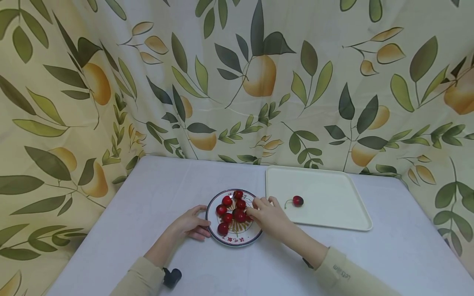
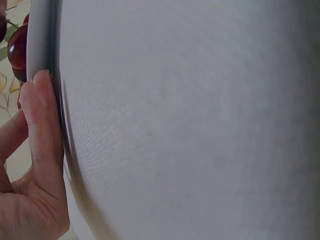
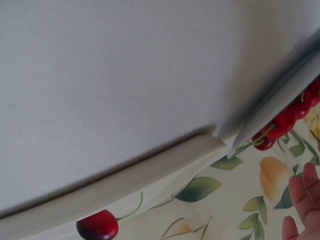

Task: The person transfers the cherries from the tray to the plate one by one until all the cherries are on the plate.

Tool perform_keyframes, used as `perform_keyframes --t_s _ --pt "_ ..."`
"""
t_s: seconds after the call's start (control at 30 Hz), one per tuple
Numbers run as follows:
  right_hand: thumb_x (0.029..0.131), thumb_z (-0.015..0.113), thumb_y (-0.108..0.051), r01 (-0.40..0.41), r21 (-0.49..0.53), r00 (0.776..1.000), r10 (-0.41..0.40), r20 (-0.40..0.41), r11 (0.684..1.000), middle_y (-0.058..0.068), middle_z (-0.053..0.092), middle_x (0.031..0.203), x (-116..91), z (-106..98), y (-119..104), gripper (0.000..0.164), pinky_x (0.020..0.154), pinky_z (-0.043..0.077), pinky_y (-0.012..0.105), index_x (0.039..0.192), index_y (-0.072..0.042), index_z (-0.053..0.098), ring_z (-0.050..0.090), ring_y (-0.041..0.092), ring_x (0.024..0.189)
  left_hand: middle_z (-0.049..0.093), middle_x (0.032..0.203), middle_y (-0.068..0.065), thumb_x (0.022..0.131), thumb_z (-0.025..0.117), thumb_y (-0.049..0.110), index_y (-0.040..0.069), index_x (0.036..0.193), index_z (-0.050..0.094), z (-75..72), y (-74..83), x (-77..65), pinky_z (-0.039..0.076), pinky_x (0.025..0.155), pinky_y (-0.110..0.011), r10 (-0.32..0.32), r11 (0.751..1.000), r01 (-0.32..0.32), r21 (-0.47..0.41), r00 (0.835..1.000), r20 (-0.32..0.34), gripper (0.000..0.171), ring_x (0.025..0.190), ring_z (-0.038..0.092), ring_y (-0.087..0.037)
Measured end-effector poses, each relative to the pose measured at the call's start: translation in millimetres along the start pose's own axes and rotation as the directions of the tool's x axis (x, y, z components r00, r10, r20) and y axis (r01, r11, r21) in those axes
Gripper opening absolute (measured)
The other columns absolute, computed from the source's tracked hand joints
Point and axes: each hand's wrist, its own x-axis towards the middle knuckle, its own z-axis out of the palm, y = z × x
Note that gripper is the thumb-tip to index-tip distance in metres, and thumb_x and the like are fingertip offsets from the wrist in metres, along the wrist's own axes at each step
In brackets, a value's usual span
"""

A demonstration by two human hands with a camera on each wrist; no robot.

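A round white plate [image 1: 252, 236] with a dark rim and red characters holds several red cherries [image 1: 223, 228], some with green stems. My left hand [image 1: 194, 224] rests against the plate's left edge, its thumb at the rim. In the left wrist view, straight fingers [image 2: 42, 120] lie along the plate's outer wall. My right hand [image 1: 268, 213] reaches over the plate's right edge, fingertips at the cherries; whether they pinch one is hidden. The right wrist view shows part of that hand [image 3: 307, 205]. One dark red cherry [image 1: 298, 201] with its stem lies on the white tray [image 1: 326, 185].
The tray stands right of the plate, its low raised rim near the plate's edge. Both are on a table with a white cloth [image 1: 148, 197]. Behind hangs a curtain [image 1: 229, 119] printed with fruit and leaves. A black strap piece [image 1: 172, 277] sits at my left wrist.
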Motion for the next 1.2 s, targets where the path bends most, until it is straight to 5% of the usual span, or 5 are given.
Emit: perform_keyframes --t_s 0.73,1.2 --pt "0.084 0.065 -0.019 0.037 -0.030 0.995 -0.034 0.098 0.999 0.002 0.052 0.096 -4 22 -9 0.015 0.082 0.041 0.043 0.099 -0.021 0.067 0.047 0.020 0.091 0.065 0.071 -0.012 0.087 0.058 0.003 0.013 0.139 0.030 0.1 1.8 -0.7 0.058 0.054 -0.033 -0.007 1.000 0.007 0.004 1.000 0.000 0.060 0.057 0.065 -0.018" --pt "0.082 0.068 -0.027 -0.055 0.006 0.998 0.055 0.031 0.998 -0.001 0.048 0.086 -7 13 0 0.013 0.081 0.040 0.043 0.090 -0.019 0.063 0.046 0.018 0.083 0.064 0.072 -0.013 0.087 0.058 0.002 0.013 0.140 0.030 0.1 1.3 -2.0 0.058 0.055 -0.034 0.003 1.000 -0.003 0.003 1.000 0.012 0.061 0.057 0.065 -0.018"
